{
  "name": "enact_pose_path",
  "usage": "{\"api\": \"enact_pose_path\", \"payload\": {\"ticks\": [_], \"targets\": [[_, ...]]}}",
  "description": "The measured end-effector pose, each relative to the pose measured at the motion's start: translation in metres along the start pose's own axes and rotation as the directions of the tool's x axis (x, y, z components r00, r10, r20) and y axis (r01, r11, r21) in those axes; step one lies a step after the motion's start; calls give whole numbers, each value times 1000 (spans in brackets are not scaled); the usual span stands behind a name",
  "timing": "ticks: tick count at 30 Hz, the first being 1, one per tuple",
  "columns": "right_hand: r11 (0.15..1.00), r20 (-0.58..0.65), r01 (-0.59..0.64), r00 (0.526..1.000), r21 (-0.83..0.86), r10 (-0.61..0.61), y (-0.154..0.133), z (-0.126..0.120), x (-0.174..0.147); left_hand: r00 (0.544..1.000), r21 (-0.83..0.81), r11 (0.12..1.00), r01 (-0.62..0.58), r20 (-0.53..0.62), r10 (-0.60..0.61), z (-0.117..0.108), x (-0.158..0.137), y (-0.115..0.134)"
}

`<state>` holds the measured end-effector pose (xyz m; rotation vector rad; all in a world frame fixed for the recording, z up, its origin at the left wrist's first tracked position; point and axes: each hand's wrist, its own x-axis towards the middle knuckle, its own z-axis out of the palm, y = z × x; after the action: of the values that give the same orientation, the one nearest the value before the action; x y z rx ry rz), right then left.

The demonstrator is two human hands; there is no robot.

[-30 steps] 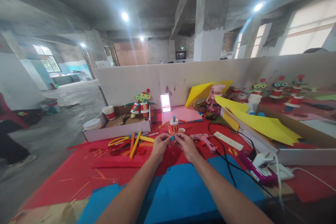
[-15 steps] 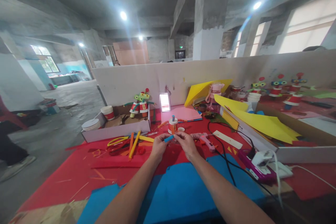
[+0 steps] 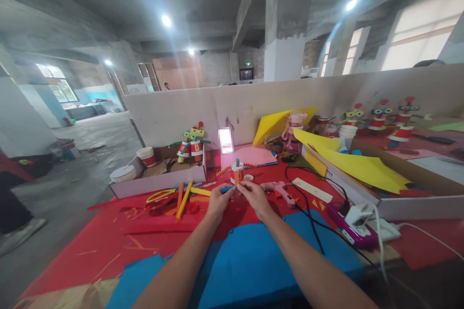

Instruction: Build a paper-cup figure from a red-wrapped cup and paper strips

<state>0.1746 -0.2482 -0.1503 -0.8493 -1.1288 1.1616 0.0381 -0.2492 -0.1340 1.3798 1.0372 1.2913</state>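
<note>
My left hand [image 3: 218,201] is closed, with thumb and fingers pinching a short blue paper strip [image 3: 227,189]. My right hand [image 3: 255,197] meets it from the other side, its fingertips pressed together at the strip's right end. Just beyond my fingers stands a paper-cup figure [image 3: 237,168] with a red and white body, a blue piece on top and two folded-paper spring arms. A pink glue gun [image 3: 282,192] lies to the right of my right hand. Yellow and orange paper strips [image 3: 184,200] and yellow-handled scissors [image 3: 161,196] lie to the left.
Finished cup figures [image 3: 195,145] stand in a cardboard box [image 3: 174,185] at the back left. Blue sheets [image 3: 250,260] cover the near table. Black cables [image 3: 308,212] run to a purple power strip [image 3: 351,229] on the right, beside a box with yellow paper [image 3: 348,161].
The blue strip has tilted slightly and shows less between my fingers. Both hands stay together in front of the cup figure. The whole view has shifted a little.
</note>
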Motion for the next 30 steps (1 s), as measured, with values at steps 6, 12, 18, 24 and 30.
{"api": "enact_pose_path", "payload": {"ticks": [6,12,18,24,30], "targets": [[975,15,34,999,-221,-32,2,-6,1,997,141,988,-57,-46,64,-2,2,-7],[963,13,85,996,-256,-84,8,-6,1,999,48,998,-38,-37,39,-3,3,-10],[993,24,40,999,-114,-37,12,-1,1,999,-76,996,-37,-21,36,-5,3,-9],[1000,17,2,1000,-27,-1,9,0,-1,999,-53,998,-35,19,36,-6,5,-10],[996,-23,-79,997,49,80,4,2,-4,999,-22,999,-49,-2,49,-3,4,-7]]}}
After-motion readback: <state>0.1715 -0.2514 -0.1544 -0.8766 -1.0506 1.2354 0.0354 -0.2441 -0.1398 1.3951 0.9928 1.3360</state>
